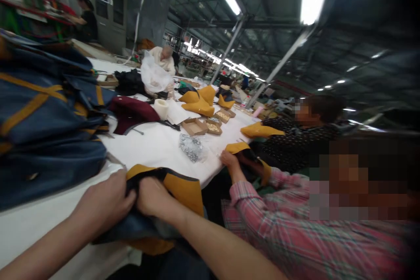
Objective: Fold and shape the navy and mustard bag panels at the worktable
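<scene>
A navy and mustard-yellow leather-like bag piece (184, 191) hangs over the near edge of the table, partly in my lap. My left hand (106, 197) is closed on its left edge, thumb pointing right. Just to the right, my right hand (151, 196) is curled at the dark-edged opening, its fingertips hidden in the piece. A small gap separates the two hands. Whether a smaller item is held inside the fingers cannot be seen. Slight blur softens both hands.
Navy bags with yellow straps (36, 113) are piled at the left. On the white table (154, 144) lie a bag of small metal parts (192, 148), cardboard boxes (194, 127), maroon pieces (134, 111) and yellow pieces (200, 103). A co-worker in a plaid sleeve (256, 205) sits close at my right.
</scene>
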Available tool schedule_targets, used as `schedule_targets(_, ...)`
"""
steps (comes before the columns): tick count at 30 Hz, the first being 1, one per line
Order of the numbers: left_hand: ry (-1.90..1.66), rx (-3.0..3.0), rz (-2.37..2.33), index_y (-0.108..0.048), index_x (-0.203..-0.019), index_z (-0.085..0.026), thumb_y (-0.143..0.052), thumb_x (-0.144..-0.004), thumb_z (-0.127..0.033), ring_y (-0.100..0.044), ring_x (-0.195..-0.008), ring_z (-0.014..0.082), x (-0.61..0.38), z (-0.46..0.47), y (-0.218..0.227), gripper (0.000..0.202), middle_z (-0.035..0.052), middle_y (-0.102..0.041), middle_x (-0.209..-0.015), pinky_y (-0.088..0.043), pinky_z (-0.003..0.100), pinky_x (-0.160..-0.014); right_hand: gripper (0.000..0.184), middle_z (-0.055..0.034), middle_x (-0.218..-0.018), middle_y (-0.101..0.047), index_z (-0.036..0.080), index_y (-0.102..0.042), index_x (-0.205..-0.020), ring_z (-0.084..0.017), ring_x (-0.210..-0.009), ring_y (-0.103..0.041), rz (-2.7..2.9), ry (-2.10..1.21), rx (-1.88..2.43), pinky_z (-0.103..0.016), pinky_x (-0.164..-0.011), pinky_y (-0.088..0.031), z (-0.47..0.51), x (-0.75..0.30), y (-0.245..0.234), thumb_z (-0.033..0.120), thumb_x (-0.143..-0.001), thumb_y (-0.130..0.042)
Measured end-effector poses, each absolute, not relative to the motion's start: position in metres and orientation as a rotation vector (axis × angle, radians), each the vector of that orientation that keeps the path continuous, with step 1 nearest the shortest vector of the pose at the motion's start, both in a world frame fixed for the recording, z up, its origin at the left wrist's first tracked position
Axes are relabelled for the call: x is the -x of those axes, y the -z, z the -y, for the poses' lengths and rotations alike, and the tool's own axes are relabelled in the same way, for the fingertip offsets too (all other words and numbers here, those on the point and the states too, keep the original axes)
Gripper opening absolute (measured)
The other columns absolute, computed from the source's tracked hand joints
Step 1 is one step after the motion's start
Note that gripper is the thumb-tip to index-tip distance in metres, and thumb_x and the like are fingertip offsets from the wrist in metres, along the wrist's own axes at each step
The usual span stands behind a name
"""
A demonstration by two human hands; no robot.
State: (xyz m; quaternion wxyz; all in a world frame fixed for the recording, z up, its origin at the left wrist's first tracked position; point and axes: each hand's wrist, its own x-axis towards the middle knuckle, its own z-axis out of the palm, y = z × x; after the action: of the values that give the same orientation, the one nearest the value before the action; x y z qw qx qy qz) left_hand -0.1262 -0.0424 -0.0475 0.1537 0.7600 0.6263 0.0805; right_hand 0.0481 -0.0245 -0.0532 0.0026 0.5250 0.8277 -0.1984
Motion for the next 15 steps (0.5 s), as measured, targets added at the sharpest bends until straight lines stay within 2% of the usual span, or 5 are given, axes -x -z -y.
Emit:
schedule_targets(3,-0.178,-2.160,-1.828,-0.061,-0.114,-0.019,-0.066,-0.096,-0.052,-0.080,-0.112,0.0476,0.119,0.038,0.025,0.037,0.0259,-0.080,-0.118,-0.059,0.052,-0.090,0.024,-0.0167,-0.114,-0.085,0.017,-0.078,-0.105,-0.029,-0.104,-0.079,-2.716,0.704,-1.884,-0.035,-0.091,-0.060,0.039,-0.054,0.057,0.006,-0.093,-0.059)
schedule_targets(6,-0.163,-2.118,-1.872,-0.063,-0.110,-0.021,-0.067,-0.094,-0.038,-0.080,-0.114,0.0422,0.119,0.031,0.021,0.024,0.0228,-0.081,-0.116,-0.059,0.046,-0.092,0.026,-0.0163,-0.107,-0.085,0.018,-0.079,-0.102,-0.029,-0.097,-0.078,-2.724,0.751,-1.869,-0.036,-0.090,-0.058,0.044,-0.057,0.055,0.007,-0.102,-0.056)
schedule_targets(8,-0.167,-2.090,-1.889,-0.063,-0.112,-0.020,-0.066,-0.092,-0.028,-0.080,-0.113,0.0396,0.120,0.031,0.021,0.022,0.0217,-0.082,-0.115,-0.058,0.043,-0.090,0.023,-0.0150,-0.104,-0.085,0.020,-0.081,-0.102,-0.028,-0.093,-0.078,-2.745,0.773,-1.821,-0.035,-0.086,-0.056,0.046,-0.059,0.050,0.012,-0.106,-0.059)
schedule_targets(11,-0.197,-2.053,-1.866,-0.061,-0.121,-0.019,-0.064,-0.088,-0.017,-0.081,-0.108,0.0357,0.124,0.034,0.024,0.033,0.0197,-0.082,-0.113,-0.057,0.040,-0.086,0.017,-0.0115,-0.106,-0.087,0.022,-0.084,-0.099,-0.029,-0.101,-0.080,-2.838,0.887,-1.720,-0.035,-0.091,-0.055,0.049,-0.066,0.046,0.017,-0.106,-0.070)
schedule_targets(15,-0.189,-2.024,-1.825,-0.067,-0.118,-0.020,-0.062,-0.091,-0.018,-0.080,-0.108,0.0314,0.135,0.036,0.030,0.028,0.0173,-0.082,-0.116,-0.057,0.037,-0.088,0.022,-0.0073,-0.110,-0.089,0.024,-0.088,-0.101,-0.027,-0.108,-0.081,-2.925,1.086,-1.612,-0.033,-0.098,-0.056,0.049,-0.075,0.056,0.011,-0.104,-0.071)
